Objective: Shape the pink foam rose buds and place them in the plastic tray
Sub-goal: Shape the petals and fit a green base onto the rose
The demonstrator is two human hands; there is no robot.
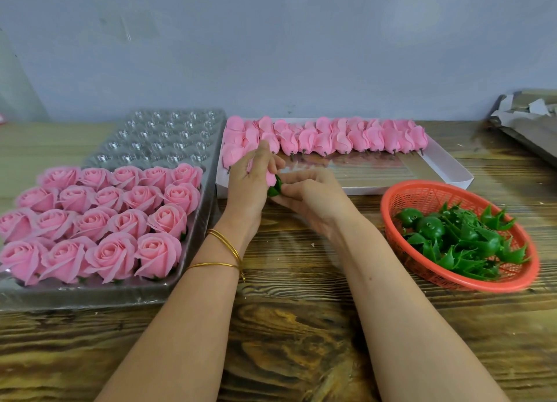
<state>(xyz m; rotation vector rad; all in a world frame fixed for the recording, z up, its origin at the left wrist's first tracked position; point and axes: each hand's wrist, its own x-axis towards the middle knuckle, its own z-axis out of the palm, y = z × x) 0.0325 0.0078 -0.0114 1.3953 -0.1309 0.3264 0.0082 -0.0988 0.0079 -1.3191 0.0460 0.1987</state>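
Observation:
My left hand (250, 184) curls round a pink foam bud (269, 177), mostly hidden behind its fingers. My right hand (310, 198) pinches the green calyx (275, 187) at the bud's base. Both hands meet over the table's middle, in front of a white box (446, 166) that holds rows of unshaped pink buds (331, 136). On the left lies the clear plastic tray (193, 239). Its near rows are filled with opened pink roses (99, 217), and the cups at the back (168, 130) stand empty.
A red mesh basket (398, 199) of green calyxes (464, 239) stands at the right. Grey cardboard pieces (527, 121) lie at the far right edge. A grey wall closes off the back. The wooden table (301, 326) stretches toward me under my forearms.

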